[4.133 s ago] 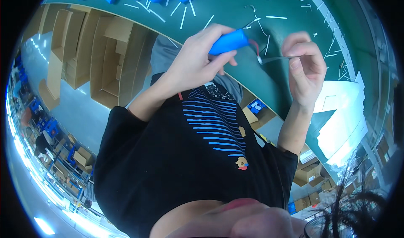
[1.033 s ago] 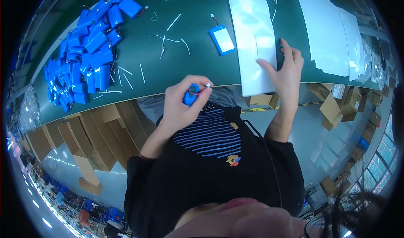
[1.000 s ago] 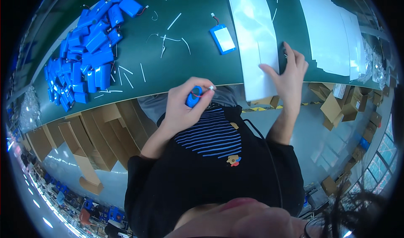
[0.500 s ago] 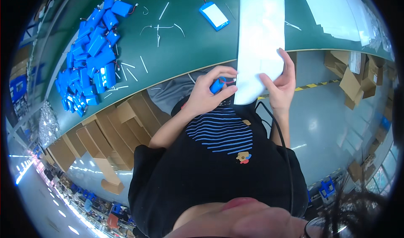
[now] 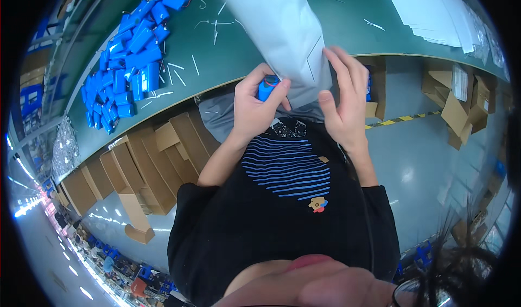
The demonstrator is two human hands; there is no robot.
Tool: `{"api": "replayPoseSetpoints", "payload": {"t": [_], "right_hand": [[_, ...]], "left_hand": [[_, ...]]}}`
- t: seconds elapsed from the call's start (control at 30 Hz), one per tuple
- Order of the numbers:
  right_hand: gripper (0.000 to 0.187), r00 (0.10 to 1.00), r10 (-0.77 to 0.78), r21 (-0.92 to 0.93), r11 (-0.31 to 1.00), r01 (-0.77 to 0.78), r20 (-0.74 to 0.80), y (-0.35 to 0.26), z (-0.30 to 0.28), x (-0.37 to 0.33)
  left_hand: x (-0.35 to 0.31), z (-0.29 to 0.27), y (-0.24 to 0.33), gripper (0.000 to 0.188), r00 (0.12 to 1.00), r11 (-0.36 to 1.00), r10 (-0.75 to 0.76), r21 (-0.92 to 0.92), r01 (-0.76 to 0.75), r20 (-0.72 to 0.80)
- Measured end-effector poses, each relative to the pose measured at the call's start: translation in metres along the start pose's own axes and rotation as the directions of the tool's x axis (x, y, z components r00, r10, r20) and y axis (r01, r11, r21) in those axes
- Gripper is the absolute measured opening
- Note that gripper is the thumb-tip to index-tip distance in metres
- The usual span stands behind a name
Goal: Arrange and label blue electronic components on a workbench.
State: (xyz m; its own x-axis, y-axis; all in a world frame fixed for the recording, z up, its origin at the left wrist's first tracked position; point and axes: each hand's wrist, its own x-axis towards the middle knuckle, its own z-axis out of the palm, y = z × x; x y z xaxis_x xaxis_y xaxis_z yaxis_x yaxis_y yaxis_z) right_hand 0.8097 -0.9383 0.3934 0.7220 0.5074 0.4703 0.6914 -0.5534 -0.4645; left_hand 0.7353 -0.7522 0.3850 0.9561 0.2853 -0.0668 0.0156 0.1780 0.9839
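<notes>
My left hand (image 5: pixel 256 102) is closed around a small blue battery pack (image 5: pixel 267 88), its thumb and finger also pinching the near left edge of a white sheet (image 5: pixel 282 24). The sheet slants away across the table edge, with thin dark lines on its near right part. At the sheet's right side is my right hand (image 5: pixel 347 98), fingers and thumb spread apart and fingertips at the edge. Whether they press on it is hard to see. Left on the table lies a heap of blue battery packs (image 5: pixel 144 57), some with wires and white connectors.
Thin white strips (image 5: pixel 195 65) are scattered on the green table (image 5: pixel 190 95). A stack of white sheets (image 5: pixel 423 14) lies at the far right. Open cardboard boxes (image 5: pixel 152 166) stand below the table on the left, more boxes (image 5: pixel 456 100) on the right.
The white sheet has swung to the left and now covers the spot where a single battery pack lay. My right hand's fingers have spread at its edge. My left hand has shifted slightly up-left.
</notes>
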Motion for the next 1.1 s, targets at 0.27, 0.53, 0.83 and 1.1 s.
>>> {"api": "replayPoseSetpoints", "payload": {"t": [0.27,0.53,0.83,1.1], "right_hand": [[0.053,0.974,0.152,0.645,0.73,-0.224,0.167,-0.012,0.025,-0.001],[0.046,0.924,0.182,0.779,0.498,-0.381,0.336,0.013,0.016,0.003],[0.04,0.999,-0.045,0.722,0.692,0.016,0.021,-0.005,0.022,0.028],[0.036,0.941,0.319,0.627,0.712,-0.315,0.111,-0.002,0.04,0.035]], "left_hand": [[-0.009,-0.002,0.016,0.015,0.991,0.988,0.043,-0.149,-0.024,0.124],[-0.004,-0.008,0.008,0.02,0.984,0.958,-0.048,-0.272,0.095,0.174],[-0.003,-0.017,0.005,0.026,0.995,0.987,-0.048,-0.15,0.061,0.088],[-0.064,-0.085,0.021,0.012,0.983,0.991,-0.067,-0.122,0.046,-0.171]]}}
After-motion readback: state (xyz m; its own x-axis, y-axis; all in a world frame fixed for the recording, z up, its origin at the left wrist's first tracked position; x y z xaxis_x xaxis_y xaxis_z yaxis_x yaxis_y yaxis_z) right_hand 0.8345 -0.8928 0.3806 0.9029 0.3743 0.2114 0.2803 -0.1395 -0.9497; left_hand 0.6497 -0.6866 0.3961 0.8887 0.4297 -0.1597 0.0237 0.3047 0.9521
